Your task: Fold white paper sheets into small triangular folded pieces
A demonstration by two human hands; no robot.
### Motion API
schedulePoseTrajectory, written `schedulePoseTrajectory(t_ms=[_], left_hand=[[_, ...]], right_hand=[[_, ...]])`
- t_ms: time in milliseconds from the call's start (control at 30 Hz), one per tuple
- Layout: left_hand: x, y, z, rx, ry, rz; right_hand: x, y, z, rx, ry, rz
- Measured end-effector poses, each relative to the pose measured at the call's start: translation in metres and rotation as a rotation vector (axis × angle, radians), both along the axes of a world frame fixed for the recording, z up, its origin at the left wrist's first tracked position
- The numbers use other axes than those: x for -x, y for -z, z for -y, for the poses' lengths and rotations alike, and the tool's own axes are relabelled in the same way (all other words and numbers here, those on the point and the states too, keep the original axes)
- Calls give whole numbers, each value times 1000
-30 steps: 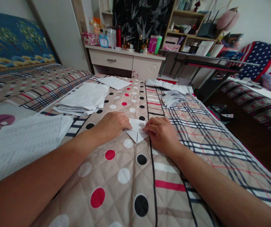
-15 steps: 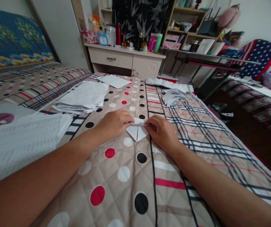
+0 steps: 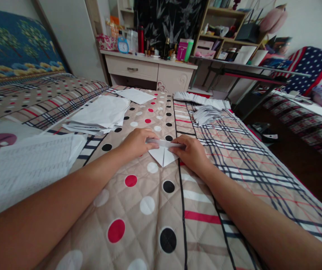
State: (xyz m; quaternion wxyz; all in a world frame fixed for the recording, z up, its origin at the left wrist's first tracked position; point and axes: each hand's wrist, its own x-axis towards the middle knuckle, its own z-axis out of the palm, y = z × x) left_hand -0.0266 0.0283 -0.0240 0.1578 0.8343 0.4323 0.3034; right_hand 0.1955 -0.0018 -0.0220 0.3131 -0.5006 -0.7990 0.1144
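A small folded sheet of white paper [image 3: 163, 156] lies on the patterned bedspread in front of me, its pointed end toward me and a crease down its middle. Its far edge is raised as a narrow folded strip. My left hand [image 3: 138, 142] pinches the left end of that strip between thumb and fingers. On the other side, my right hand [image 3: 190, 150] grips the right end, thumb nearest me and fingers behind. Parts of the paper's side corners are hidden by my fingers.
A stack of white paper [image 3: 99, 112] lies left, with a single sheet [image 3: 136, 96] beyond it and printed pages [image 3: 37, 165] nearer. Folded paper pieces [image 3: 207, 114] are piled at right, by a long row of folded paper [image 3: 197, 99]. A dresser [image 3: 146, 71] stands past the bed.
The strip at the paper's far edge has been tilted up and shows more of its face. Both hands have shifted slightly, the left one a little away from me.
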Motion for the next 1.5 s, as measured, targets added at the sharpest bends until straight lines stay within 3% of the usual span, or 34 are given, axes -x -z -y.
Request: schedulePoseTrajectory(t_ms=[167, 367, 567, 1000, 1200, 1333, 1500], left_hand=[[-4, 1, -3, 53, 20, 46], [-2, -6, 3, -95, 141, -25], [6, -10, 9, -275, 213, -233], [7, -19, 25, -368, 254, -506], [1, -29, 38, -342, 182, -498], [-13, -27, 39, -337, 34, -484], [-26, -18, 38, -284, -42, -408]], right_hand=[[2, 1, -4, 27, -20, -61], [1, -4, 0, -28, -100, -33], [-1, -7, 4, -129, -142, 123], [1, -19, 24, -223, -163, 456], [3, -24, 30, -189, -157, 467], [7, -26, 30, -135, -122, 403], [6, -20, 21, 29, -91, 110]])
